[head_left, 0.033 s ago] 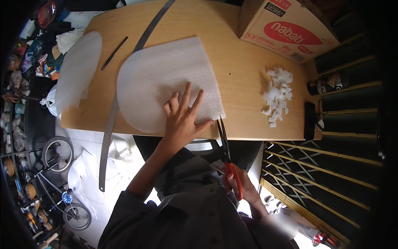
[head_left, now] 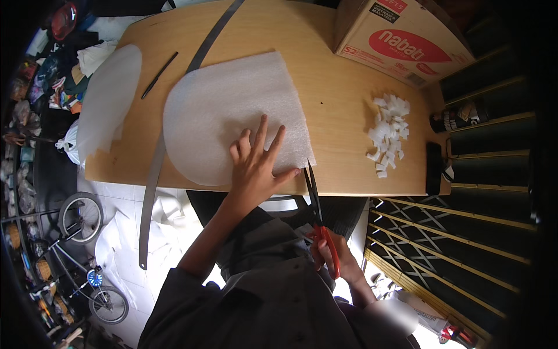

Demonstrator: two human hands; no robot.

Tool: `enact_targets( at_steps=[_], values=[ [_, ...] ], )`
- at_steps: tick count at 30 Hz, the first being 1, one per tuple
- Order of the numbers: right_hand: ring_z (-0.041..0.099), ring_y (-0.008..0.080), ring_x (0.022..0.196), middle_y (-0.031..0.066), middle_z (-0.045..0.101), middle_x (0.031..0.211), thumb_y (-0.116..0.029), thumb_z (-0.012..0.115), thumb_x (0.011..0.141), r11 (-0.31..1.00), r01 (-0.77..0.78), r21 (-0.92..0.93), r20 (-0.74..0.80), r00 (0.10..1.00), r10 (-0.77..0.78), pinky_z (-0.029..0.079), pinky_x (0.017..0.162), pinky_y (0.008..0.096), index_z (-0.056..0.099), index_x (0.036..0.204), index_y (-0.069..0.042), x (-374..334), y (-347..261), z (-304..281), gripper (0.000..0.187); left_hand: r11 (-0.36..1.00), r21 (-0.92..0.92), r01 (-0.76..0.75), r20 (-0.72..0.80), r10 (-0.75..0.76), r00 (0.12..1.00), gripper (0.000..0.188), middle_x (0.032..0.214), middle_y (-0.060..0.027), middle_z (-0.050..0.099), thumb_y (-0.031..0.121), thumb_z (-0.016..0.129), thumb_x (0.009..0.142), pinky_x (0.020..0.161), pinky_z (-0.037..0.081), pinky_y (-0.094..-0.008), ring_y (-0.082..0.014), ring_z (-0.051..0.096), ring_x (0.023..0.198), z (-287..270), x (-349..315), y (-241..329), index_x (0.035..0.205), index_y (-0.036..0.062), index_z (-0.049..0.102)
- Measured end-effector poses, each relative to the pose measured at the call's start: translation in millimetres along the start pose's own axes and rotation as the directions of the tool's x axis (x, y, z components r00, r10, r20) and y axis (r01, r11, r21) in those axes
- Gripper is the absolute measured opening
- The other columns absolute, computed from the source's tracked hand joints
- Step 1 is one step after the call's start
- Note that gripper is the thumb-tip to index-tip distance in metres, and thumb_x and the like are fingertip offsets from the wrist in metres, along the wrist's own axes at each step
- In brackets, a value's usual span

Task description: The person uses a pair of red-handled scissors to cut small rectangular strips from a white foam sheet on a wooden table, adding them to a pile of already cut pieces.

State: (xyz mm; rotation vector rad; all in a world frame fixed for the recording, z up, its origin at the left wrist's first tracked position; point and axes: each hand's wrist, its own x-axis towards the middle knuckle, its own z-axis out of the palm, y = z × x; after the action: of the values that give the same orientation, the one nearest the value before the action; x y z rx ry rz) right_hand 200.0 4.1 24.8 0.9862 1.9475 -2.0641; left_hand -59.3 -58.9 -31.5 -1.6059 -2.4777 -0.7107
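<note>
A white foam sheet (head_left: 226, 104) with a rounded left side and a fairly straight right edge lies near the table's front. Pressing on its lower right part is my left hand (head_left: 256, 160), fingers spread. My right hand (head_left: 334, 256) grips the red handles of a pair of scissors (head_left: 315, 200). The blades are slightly parted, their tips at the sheet's lower right corner, close to my left thumb. Beneath the sheet's left side passes a long metal ruler (head_left: 152, 203), which sticks out past the front edge.
Another pale sheet (head_left: 110, 99) and a black pen (head_left: 160, 75) lie at the left. Small white offcuts (head_left: 390, 131) are heaped at the right, below a cardboard box (head_left: 401, 43). A black case (head_left: 433, 168) rests by the right edge; a bicycle (head_left: 87, 256) is on the floor.
Almost nothing differs. The scissor tips have shifted very slightly at the sheet's corner; both hands keep their places.
</note>
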Motion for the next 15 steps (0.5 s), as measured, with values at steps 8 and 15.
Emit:
enact_targets(
  at_steps=[8, 15],
  values=[
    [0.06, 0.0149, 0.048, 0.0058, 0.056, 0.058, -0.019, 0.054, 0.099, 0.998, 0.016, -0.054, -0.112, 0.993, -0.022, 0.05, 0.048, 0.0289, 0.059, 0.101, 0.005, 31, -11, 13, 0.024, 0.999, -0.03, 0.012, 0.028, -0.011, 1.0, 0.088, 0.157, -0.0241, 0.032, 0.053, 0.076, 0.076, 0.102, 0.03, -0.0518, -0.0394, 0.041, 0.127, -5, 0, 2, 0.147, 0.0108, 0.048],
    [0.059, 0.0152, 0.046, 0.0083, 0.057, 0.058, -0.02, 0.056, 0.099, 0.998, -0.015, -0.067, -0.171, 0.985, 0.004, 0.049, 0.047, 0.0298, 0.059, 0.099, 0.004, 36, -12, 16, 0.024, 0.998, -0.061, 0.021, 0.054, -0.017, 0.998, 0.089, 0.158, -0.0246, 0.03, 0.049, 0.077, 0.076, 0.108, 0.027, -0.0553, -0.0391, 0.037, 0.137, -1, -1, 1, 0.149, 0.0115, 0.044]
  ],
)
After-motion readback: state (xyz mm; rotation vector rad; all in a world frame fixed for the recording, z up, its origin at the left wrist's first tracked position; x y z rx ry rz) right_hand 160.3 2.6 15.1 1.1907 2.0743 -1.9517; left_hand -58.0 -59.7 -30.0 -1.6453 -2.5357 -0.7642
